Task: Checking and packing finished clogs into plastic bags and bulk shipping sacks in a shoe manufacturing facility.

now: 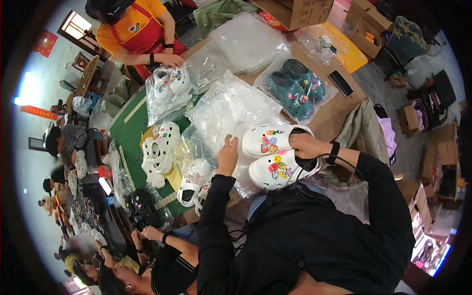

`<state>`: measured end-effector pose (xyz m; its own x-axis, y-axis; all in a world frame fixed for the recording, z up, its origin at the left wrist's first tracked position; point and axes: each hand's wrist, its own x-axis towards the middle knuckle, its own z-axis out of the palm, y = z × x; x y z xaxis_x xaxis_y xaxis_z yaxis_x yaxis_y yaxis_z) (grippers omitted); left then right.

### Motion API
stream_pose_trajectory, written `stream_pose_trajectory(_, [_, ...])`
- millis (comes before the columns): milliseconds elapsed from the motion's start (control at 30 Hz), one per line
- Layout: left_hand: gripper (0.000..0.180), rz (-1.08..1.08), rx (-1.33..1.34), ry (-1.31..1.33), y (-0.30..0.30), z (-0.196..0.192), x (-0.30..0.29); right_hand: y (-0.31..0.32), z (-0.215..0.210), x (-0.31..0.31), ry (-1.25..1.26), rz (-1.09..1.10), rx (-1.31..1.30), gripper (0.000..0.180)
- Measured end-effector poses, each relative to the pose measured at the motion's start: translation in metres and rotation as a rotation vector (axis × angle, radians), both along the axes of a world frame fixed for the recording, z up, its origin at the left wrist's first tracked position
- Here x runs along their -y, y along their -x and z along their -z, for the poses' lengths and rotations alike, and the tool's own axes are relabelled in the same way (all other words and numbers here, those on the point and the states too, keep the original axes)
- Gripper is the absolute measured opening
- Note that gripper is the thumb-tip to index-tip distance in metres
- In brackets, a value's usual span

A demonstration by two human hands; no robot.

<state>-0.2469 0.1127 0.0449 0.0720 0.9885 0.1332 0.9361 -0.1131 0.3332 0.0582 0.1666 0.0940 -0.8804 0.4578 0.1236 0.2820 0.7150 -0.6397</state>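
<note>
Your right fingers are closed around the heel openings of two white clogs dotted with colourful charms, held side by side just above the bench. Your left fingers are half curled at the edge of one crumpled clear bag; whether they grip it, you cannot tell from here. Left of that hand sits a cluster of white clogs, overlapping too much to count. Past it, at least two more white clogs lean together. Beyond your clogs, one clear bag contains two dark green clogs, beside one phone. Farther left, another clear bag holds two white charm-covered clogs, touched by one co-worker's hand. At the far edge stands one open cardboard box, contents hidden.
</note>
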Motion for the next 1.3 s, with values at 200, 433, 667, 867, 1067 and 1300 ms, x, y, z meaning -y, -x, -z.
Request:
stream_pose_trajectory(200, [0.035, 0.117, -0.219, -0.064, 0.002, 0.014, 0.004, -0.004, 0.027, 0.006, 0.035, 0.014, -0.015, 0.022])
stream_pose_trajectory(433, [0.054, 0.093, -0.43, -0.16, -0.009, 0.012, 0.007, 0.001, 0.026, 0.004, 0.027, -0.008, -0.072, 0.029])
stream_pose_trajectory(667, [0.064, 0.094, -0.415, -0.136, 0.002, 0.005, 0.012, 0.019, 0.014, 0.001, 0.127, -0.045, 0.053, 0.019])
stream_pose_trajectory(867, [0.075, 0.273, -0.275, -0.031, -0.007, -0.019, 0.023, 0.018, 0.014, 0.01, 0.097, 0.232, 0.062, 0.016])
stream_pose_trajectory(1067, [0.051, 0.323, 0.038, -0.053, -0.017, -0.009, 0.032, 0.022, 0.024, 0.015, -0.012, 0.509, 0.148, 0.018])
stream_pose_trajectory(1300, [0.055, 0.563, 0.123, -0.13, -0.047, -0.033, 0.034, 0.033, 0.02, 0.02, -0.032, 0.667, 0.149, 0.022])
